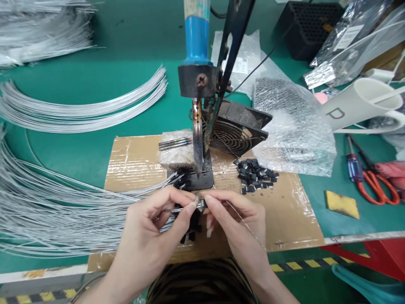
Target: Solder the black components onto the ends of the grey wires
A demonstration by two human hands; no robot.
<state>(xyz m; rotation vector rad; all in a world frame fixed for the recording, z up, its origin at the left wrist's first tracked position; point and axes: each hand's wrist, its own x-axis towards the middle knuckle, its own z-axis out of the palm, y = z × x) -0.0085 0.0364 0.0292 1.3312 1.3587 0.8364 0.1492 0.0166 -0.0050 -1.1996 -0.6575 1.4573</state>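
Note:
In front of the soldering iron (198,139), my left hand (158,228) pinches the end of a thin grey wire (172,210) between thumb and fingers. Against it my right hand (236,219) pinches a small black connector (203,203) with metal contacts. Wire and connector meet at the fingertips, which partly hide the joint. A thin strand of solder wire (245,223) runs across my right hand. Below the fingertips lie more black connectors (192,232) on wire ends. Just above, the iron's tip points down over a dark metal base (202,180).
Loose black connectors (255,173) are heaped on the cardboard (294,211) at the right. Grey wires (63,211) spread over the left side. Behind the iron stand a fan (236,131) and a bubble-wrap bag (294,126). Red-handled scissors (379,188) and a yellow sponge (342,204) lie far right.

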